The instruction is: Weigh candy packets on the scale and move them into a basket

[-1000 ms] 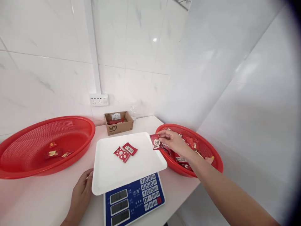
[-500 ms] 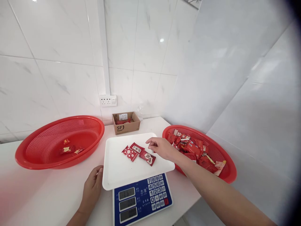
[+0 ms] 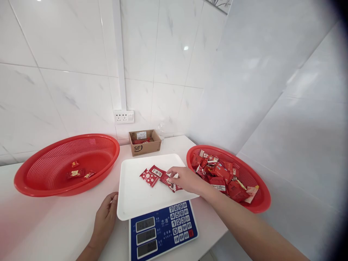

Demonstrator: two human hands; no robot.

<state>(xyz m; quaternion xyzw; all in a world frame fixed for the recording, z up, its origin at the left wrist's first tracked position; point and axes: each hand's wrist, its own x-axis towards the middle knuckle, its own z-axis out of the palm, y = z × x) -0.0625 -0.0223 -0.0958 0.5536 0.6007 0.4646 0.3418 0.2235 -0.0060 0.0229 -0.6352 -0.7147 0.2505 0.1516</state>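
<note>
My left hand [image 3: 106,214] rests on the table at the left edge of the white tray [image 3: 133,199], its fingers loosely curled with no object showing in them. Over the right part of the tray is my right hand [image 3: 187,179], fingers bent down around a small red packet with white dots [image 3: 173,187], which the hand partly hides. Beside it on the tray lie a red dotted packet [image 3: 149,177], a red packet with a white label [image 3: 157,171] and another red packet [image 3: 164,178], partly covered. The tray sits on a blue digital scale [image 3: 164,232].
On the left stands a red basket [image 3: 108,145] with a few small packets inside. A red basket [image 3: 262,188] on the right holds many packets. Behind the tray is a cardboard box [image 3: 146,148] near a clear plastic item [image 3: 161,129]. Tiled walls border the table.
My right hand has moved slightly down toward the tray, and the small dotted packet has come down with it, beside the other packets. My left hand stays in place.
</note>
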